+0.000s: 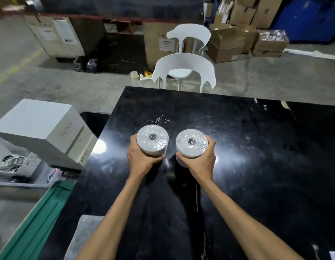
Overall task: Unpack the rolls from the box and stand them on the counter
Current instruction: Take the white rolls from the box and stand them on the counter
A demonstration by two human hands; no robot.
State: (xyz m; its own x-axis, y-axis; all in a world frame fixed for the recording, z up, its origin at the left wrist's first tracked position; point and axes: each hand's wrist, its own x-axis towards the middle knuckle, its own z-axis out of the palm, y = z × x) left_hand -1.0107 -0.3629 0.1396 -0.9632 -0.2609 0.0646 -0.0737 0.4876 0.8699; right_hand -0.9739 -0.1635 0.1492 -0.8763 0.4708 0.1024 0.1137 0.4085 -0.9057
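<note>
Two wrapped rolls, left roll (pixel 152 139) clasped in left hand (pixel 142 160), right roll (pixel 191 143) in right hand (pixel 200 162), upright over black table (pixel 256 147); lower squarely, release once flat.

I am standing in a warehouse or stockroom. Bare grey concrete floor (pixel 69 85) stretches ahead of me, with brown cardboard cartons (pixel 228 42) stacked along the far wall and large labelled crates (pixel 56 34) to the left. A glossy, scuffed black tabletop (pixel 256 147) sits before me, two white plastic chairs (pixel 183 70) beyond it, and a grey closed box (pixel 41 124) at its left edge.
</note>
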